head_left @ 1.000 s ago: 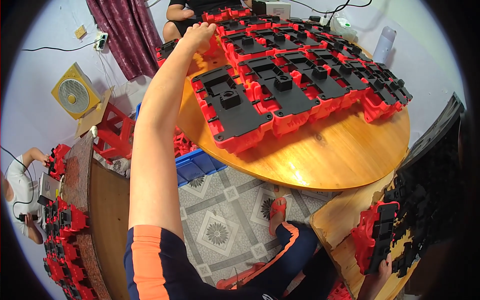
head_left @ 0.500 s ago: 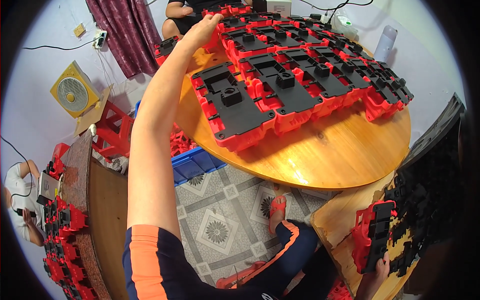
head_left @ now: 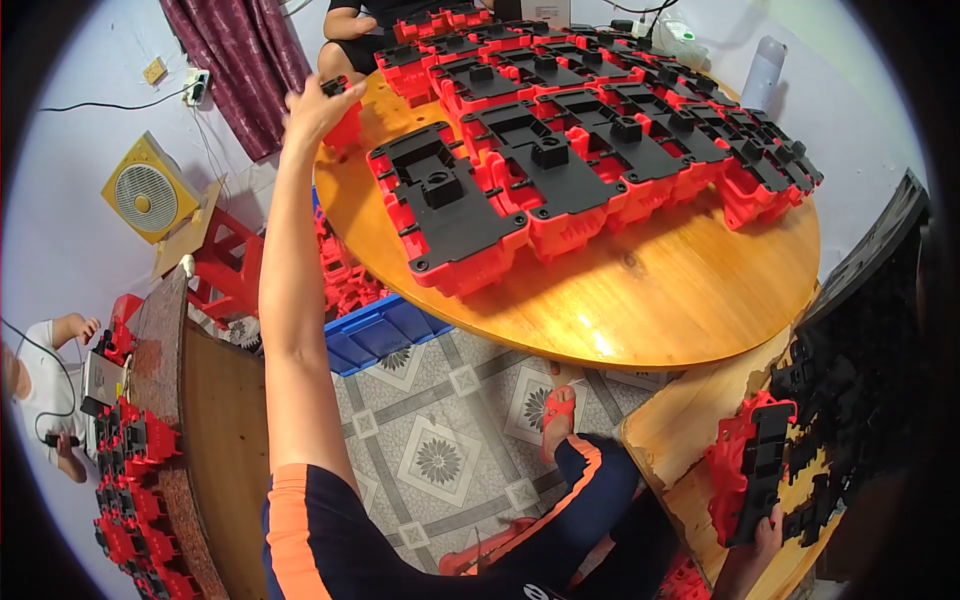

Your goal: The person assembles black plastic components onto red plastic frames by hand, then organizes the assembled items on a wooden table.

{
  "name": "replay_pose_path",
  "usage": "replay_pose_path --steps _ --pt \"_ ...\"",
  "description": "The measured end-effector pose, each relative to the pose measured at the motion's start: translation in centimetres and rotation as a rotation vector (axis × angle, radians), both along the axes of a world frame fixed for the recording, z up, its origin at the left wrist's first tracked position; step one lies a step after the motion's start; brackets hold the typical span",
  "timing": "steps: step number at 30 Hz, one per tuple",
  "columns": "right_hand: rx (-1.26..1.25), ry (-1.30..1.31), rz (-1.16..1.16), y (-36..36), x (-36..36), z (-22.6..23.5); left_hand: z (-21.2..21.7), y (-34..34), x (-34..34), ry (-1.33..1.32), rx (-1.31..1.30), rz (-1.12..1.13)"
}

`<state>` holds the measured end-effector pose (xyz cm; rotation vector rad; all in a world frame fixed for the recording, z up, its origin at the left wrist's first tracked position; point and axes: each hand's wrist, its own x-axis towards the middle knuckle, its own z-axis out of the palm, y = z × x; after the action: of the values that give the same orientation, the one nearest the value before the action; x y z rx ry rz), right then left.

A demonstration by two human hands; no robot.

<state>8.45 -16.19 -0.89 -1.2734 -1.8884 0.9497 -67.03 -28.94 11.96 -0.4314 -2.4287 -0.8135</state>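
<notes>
My left arm stretches to the far left edge of the round table, where my left hand (head_left: 316, 108) is at a single red housing with a black top (head_left: 346, 126). Its fingers are spread, the thumb reaching over the housing's near top. Low on the right, my right hand (head_left: 768, 535) has its fingers at the lower end of another red housing with a black cover plate (head_left: 764, 470), which is tilted on edge over a wooden surface. Rows of similar red and black housings (head_left: 447, 205) fill much of the round table.
Below the round wooden table (head_left: 600, 320) stands a blue crate (head_left: 385, 330) with red parts. Black parts (head_left: 810, 490) pile up at right. A person (head_left: 375, 25) sits across the table; another person (head_left: 50, 390) works at left beside more housings. A yellow fan (head_left: 150, 190) stands at left.
My left hand has moved left, from the far row of housings to the single housing at the table's left edge. My right hand stays at its housing.
</notes>
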Motion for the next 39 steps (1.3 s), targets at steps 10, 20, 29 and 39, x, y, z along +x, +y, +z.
replay_pose_path --steps 10,20,29,39 --pt "-0.2 0.301 -0.087 -0.3 1.2 -0.6 -1.5 5.5 -3.4 -0.25 0.238 -0.269" --pt "-0.273 0.551 -0.053 -0.3 1.9 -0.4 -5.3 -1.2 20.7 -0.046 0.944 -0.781" --pt "-0.297 0.618 0.068 -1.7 1.6 1.0 -5.0 -2.2 27.9 0.224 0.346 -0.566" --pt "-0.271 0.492 0.028 -2.6 4.2 1.1 -5.5 3.5 13.0 0.293 0.265 -0.544"
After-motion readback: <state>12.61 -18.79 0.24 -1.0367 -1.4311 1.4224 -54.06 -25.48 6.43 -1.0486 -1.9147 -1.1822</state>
